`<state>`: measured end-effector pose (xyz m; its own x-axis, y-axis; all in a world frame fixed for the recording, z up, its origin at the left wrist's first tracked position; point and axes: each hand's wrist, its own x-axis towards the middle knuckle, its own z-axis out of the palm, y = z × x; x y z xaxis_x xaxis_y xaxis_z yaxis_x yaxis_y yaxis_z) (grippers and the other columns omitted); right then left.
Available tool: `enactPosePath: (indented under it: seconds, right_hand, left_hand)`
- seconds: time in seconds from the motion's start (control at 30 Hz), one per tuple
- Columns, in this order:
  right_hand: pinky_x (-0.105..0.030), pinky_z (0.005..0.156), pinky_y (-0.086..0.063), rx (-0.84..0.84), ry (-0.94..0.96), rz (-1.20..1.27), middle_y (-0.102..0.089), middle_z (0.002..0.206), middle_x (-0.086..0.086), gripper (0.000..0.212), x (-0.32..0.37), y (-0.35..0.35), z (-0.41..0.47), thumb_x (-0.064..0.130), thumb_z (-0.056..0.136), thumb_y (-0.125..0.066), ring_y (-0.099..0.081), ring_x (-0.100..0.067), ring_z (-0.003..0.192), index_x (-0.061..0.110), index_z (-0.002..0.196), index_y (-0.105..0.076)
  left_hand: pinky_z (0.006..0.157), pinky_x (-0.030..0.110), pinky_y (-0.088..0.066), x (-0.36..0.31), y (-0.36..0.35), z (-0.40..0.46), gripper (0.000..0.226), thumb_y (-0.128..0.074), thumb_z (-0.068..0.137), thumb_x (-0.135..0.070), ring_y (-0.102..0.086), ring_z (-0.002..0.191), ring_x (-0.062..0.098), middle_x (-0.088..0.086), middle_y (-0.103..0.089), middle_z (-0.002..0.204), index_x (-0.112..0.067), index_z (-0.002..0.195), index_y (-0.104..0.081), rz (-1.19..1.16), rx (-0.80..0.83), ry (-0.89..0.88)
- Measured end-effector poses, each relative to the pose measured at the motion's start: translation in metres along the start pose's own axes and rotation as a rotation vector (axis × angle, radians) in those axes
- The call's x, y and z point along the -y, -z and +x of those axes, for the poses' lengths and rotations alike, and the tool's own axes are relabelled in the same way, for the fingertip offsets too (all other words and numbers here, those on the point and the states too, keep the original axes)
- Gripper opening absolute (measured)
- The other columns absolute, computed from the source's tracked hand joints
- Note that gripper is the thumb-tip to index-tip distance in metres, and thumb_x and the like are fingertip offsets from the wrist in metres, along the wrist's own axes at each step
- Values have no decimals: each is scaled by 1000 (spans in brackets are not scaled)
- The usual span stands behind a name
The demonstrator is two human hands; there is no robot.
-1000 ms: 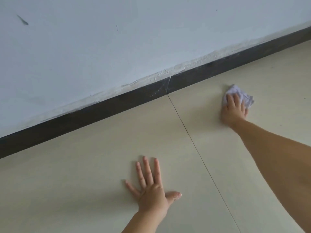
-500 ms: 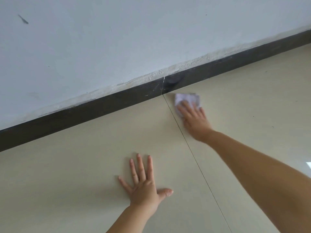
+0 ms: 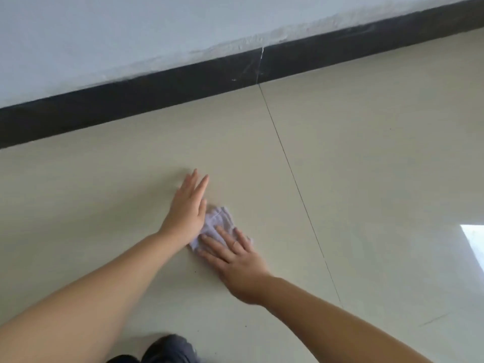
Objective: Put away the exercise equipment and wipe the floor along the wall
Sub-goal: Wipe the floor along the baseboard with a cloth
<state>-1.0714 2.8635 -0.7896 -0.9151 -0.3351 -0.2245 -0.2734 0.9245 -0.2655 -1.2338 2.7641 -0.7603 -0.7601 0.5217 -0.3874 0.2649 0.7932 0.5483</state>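
A small pale lilac cloth point(image 3: 219, 221) lies crumpled on the cream floor tile point(image 3: 110, 184). My right hand point(image 3: 235, 260) presses flat on the cloth's near half, fingers straight and spread. My left hand point(image 3: 189, 205) rests on the floor right beside the cloth, its fingers straight and close together, its palm edge covering the cloth's left side. No exercise equipment is in view.
A black skirting board point(image 3: 167, 90) runs along the foot of the white wall point(image 3: 131, 32), with chipped plaster above it. A thin tile joint point(image 3: 293, 176) crosses the floor diagonally. A dark shoe or knee point(image 3: 167, 348) shows at the bottom edge. A bright window reflection point(image 3: 474, 242) lies at right.
My right hand has swept the cloth from beside the skirting board back and left, up against my left hand. The view has dropped closer to the floor.
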Motion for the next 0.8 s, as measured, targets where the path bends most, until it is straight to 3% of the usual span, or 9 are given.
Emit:
enactPosePath:
  seconds: [0.1,0.17,0.27,0.33,0.43,0.5,0.63,0.73,0.8]
  right_hand:
    - [-45,115,-10,47,306,-125,-25,156,7,59,-25,-4,-32,29,89,-39,-20,-23,145,30,147,-28]
    - [-45,114,-13,8,199,-148,-24,156,4,58,-71,-1,-60,28,91,-37,-23,-24,144,29,148,-25]
    - [-50,116,-11,-50,-434,39,-4,160,6,59,-155,18,-112,42,94,-19,-4,-19,147,36,151,-4]
    - [-49,118,-2,-81,-925,225,7,160,4,64,-187,42,-123,46,90,-13,9,-19,147,33,151,-1]
    - [-47,116,8,-132,-1255,357,9,160,-1,58,-181,63,-71,28,99,-25,11,-28,147,26,153,-5]
    - [-46,116,10,-143,-1116,304,8,160,-1,61,-149,64,-22,18,98,-31,11,-28,147,26,153,-6]
    - [-51,118,5,-28,-434,212,1,161,2,73,-52,42,39,3,89,-40,10,-27,147,27,152,-13]
    - [-44,116,17,156,35,155,8,160,7,80,7,23,33,-2,86,-38,18,-22,145,30,152,-5]
    - [-39,113,21,202,171,121,13,158,9,85,7,15,7,-6,83,-38,23,-19,142,30,151,-3]
  left_hand:
    - [116,53,-18,32,8,-26,52,-43,95,-4,-13,147,30,16,-18,157,-7,146,-33,135,-113,13]
    - [113,54,-19,41,9,-41,54,-49,91,3,-18,145,32,19,-21,155,-5,143,-38,188,-139,-32]
    - [112,55,-22,52,6,-64,57,-49,86,10,-24,143,33,19,-27,153,-3,141,-42,209,-150,-68]
    - [114,53,-20,56,7,-73,58,-46,86,10,-22,144,30,17,-26,154,-5,142,-40,227,-118,-14]
    - [115,49,-16,59,12,-75,61,-44,87,7,-16,146,24,12,-21,157,-8,145,-34,250,-62,79]
    - [115,48,-17,62,17,-75,65,-45,85,8,-15,147,21,8,-18,158,-10,146,-33,271,-27,130]
    - [115,41,-25,55,28,-69,65,-49,78,8,-26,143,25,11,-26,155,-7,140,-42,266,-23,145]
    - [111,35,-30,41,30,-60,55,-50,79,5,-34,137,30,14,-33,150,-4,133,-49,194,-44,210]
    - [111,35,-30,31,27,-59,53,-47,81,4,-31,138,29,13,-30,151,-6,133,-48,152,-30,266]
